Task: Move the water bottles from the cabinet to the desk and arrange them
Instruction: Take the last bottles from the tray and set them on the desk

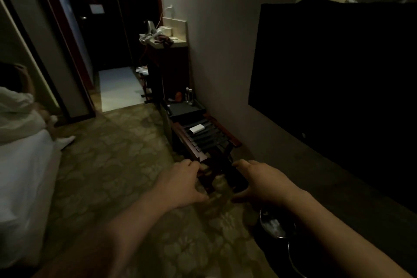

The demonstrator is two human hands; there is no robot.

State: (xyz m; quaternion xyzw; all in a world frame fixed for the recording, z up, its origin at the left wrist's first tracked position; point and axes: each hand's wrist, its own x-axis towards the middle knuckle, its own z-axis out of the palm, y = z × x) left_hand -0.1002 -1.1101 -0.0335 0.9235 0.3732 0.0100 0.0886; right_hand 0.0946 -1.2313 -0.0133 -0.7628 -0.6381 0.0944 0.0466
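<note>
Water bottles [189,95]: two small clear plastic, white-capped, upright beside dark cabinet [169,70]. Likely light, slippery; hold mid-body. Left hand [185,181], right hand [259,180]: grip apart, empty.

Dim light, so finishes are partly a guess by eye. Luggage rack [204,135]: reddish wood frame, semi-gloss varnish, with dark webbing straps across the top, matt. Small white box [196,129] on the straps: matt, looks like card or plastic, can't tell which. Two bottles [189,95] at 12 o'clock from the rack: clear plastic. Cabinet [171,67] further at 12: dark wood, low sheen, with a pale smooth stone-like top. Carpet [126,146]: patterned pile, matt. Wall [225,40]: flat matt paint. TV screen [338,74] at 2 o'clock: black, smooth, barely reflective. Bed sheet [24,176] at 9 o'clock: white cloth, matt. Bin [276,224] at 5 o'clock: glossy metallic rim.
</note>
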